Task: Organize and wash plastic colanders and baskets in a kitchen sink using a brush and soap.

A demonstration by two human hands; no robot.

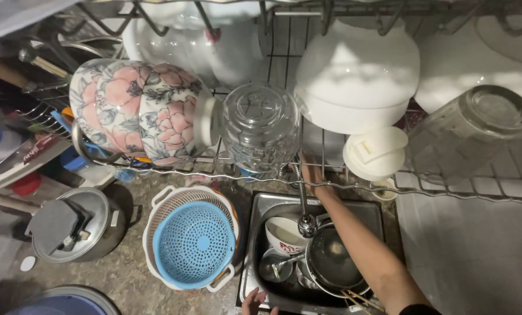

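A person's right hand (311,174) reached up behind the wire dish rack (354,188), beside the tap (305,220); whether it held anything could not be told. The left hand (255,302), fingers loosely curled and empty, rested on the sink's (261,204) near edge. A red-marked bowl (284,235), ladle (275,267) and pan (331,259) filled the sink. Left, a blue colander (194,245) sat on the desk (127,268).

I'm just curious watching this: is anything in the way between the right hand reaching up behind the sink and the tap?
Nothing visible blocks it. The right hand is up at the back of the sink, right by the tap's stem. The dish rack's wire rim crosses just in front of the hand in this view, partly hiding the fingers.
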